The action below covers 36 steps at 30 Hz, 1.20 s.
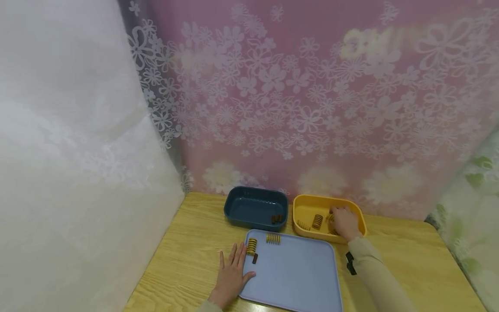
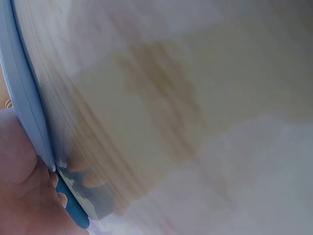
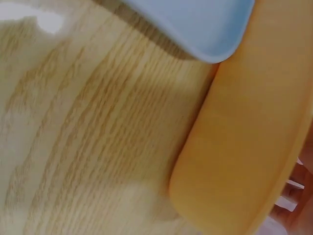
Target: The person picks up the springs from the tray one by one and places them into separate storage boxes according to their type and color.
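This place looks like a small improvised work corner; whether it is inside a home, I cannot tell. A wood-grain table (image 1: 409, 255) stands between hanging sheets: a whitish sheet (image 1: 70, 182) at the left, a pink sheet (image 1: 296, 99) with white flowers behind, and a pale sheet (image 1: 469, 216) with green leaves at the right. The flowers look domestic, while coil springs (image 1: 251, 246) in coloured containers resemble a workbench.

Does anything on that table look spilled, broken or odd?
Nothing stands out. Each visible spring lies inside the dark blue bin, inside the yellow bin or on the pale blue tray, so none looks spilled. They're too small here to rule out fine damage.
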### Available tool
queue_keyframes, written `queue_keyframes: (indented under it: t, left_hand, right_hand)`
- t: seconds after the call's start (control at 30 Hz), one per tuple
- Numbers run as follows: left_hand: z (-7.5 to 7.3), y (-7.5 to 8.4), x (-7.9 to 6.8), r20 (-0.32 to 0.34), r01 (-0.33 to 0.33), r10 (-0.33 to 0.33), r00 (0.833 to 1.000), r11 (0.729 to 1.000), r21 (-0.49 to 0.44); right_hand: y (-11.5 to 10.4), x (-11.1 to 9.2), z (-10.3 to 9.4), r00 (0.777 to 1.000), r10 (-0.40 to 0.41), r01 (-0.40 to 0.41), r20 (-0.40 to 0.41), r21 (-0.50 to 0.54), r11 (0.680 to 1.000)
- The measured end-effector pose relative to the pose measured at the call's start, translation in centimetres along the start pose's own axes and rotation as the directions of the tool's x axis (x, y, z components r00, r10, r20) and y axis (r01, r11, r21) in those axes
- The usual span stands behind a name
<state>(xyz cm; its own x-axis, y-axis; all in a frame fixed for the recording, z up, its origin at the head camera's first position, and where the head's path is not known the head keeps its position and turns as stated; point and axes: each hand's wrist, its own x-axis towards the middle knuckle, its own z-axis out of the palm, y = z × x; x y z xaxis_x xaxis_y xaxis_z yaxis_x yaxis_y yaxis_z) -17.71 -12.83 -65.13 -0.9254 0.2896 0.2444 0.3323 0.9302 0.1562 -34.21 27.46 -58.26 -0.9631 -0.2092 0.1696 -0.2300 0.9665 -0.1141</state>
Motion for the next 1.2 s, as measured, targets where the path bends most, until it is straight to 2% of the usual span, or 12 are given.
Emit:
queue_keyframes:
  t: [0.1, 0.37, 0.5, 0.63, 0.8, 1.0, 1.2]
  left_hand:
    - [0.1, -0.1, 0.0, -0.024, -0.009, 0.009, 1.000, 1.000, 0.005]
    - [0.1, 0.0, -0.1, 0.040, 0.012, -0.013, 0.999, 1.000, 0.024]
    - [0.0, 0.1, -0.1, 0.002, -0.005, 0.005, 1.000, 1.000, 0.010]
    - [0.1, 0.0, -0.1, -0.055, -0.021, 0.022, 0.998, 1.000, 0.009]
    - [0.9, -0.5, 0.0, -0.069, -0.026, 0.027, 0.997, 1.000, 0.017]
    - [1.7, -0.8, 0.0, -0.073, -0.028, 0.030, 0.997, 0.999, 0.029]
    - [2.1, -0.9, 0.0, -0.066, -0.026, 0.029, 0.997, 0.999, 0.046]
  right_hand:
    - [0.3, 0.1, 0.4, 0.999, 0.012, -0.012, 0.031, -0.006, 1.000]
    - [0.6, -0.1, 0.5, 0.998, 0.018, -0.019, 0.054, 0.025, 1.000]
    - [0.2, -0.1, 0.2, 1.000, 0.002, -0.003, 0.011, 0.039, 0.999]
    - [-0.7, -0.1, 0.4, 0.994, -0.057, 0.058, -0.098, 0.004, 0.998]
    - [-2.4, -0.3, 0.4, 0.952, -0.160, 0.147, -0.260, -0.070, 0.987]
    - [-4.4, -0.6, 0.5, 0.902, -0.204, 0.211, -0.381, -0.025, 0.977]
    - [-6.4, -0.5, 0.0, 0.835, -0.254, 0.282, -0.489, -0.018, 0.959]
